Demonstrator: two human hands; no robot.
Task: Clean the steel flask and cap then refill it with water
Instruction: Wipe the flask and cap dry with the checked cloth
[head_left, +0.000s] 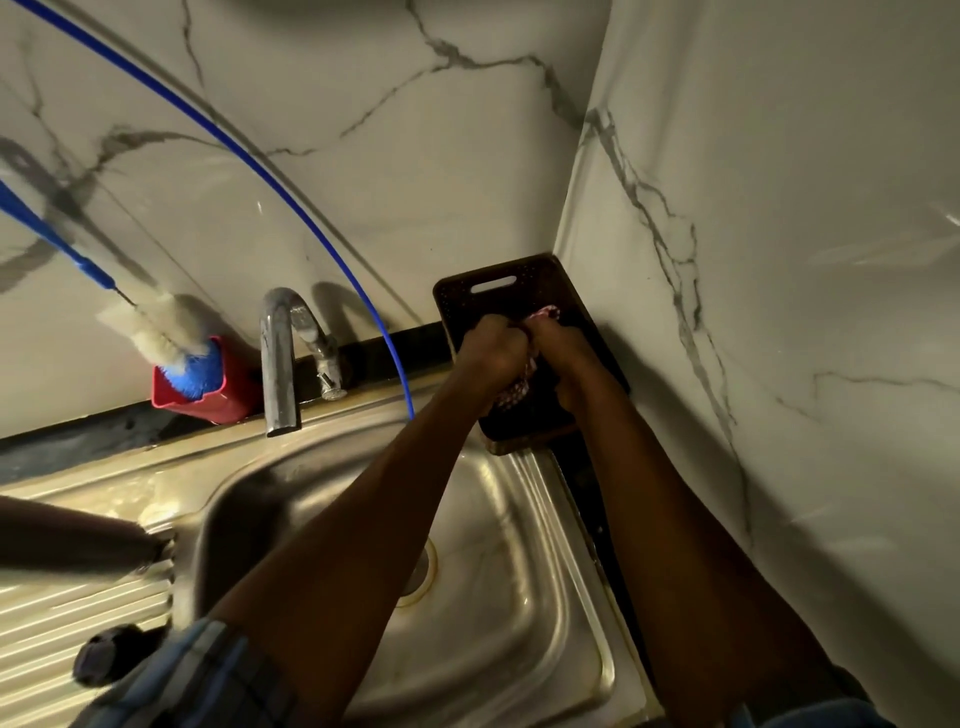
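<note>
Both my hands are stretched to the far right corner of the sink, over a dark cutting board (470, 299) that leans in the wall corner. My left hand (491, 351) and my right hand (563, 353) are both closed on a red-and-white patterned cloth (519, 389), which bunches between them and pokes out above the fingers. A dark round cap-like object (106, 654) lies on the ribbed drainboard at the lower left. The steel flask does not show in this view.
A steel sink (498, 519) with a drain (418, 571) lies under my forearms. The chrome tap (280, 364) stands behind it, no water running. A bottle brush (166, 332) rests in a red holder (208, 395). A blue hose (291, 192) arcs across the marble wall.
</note>
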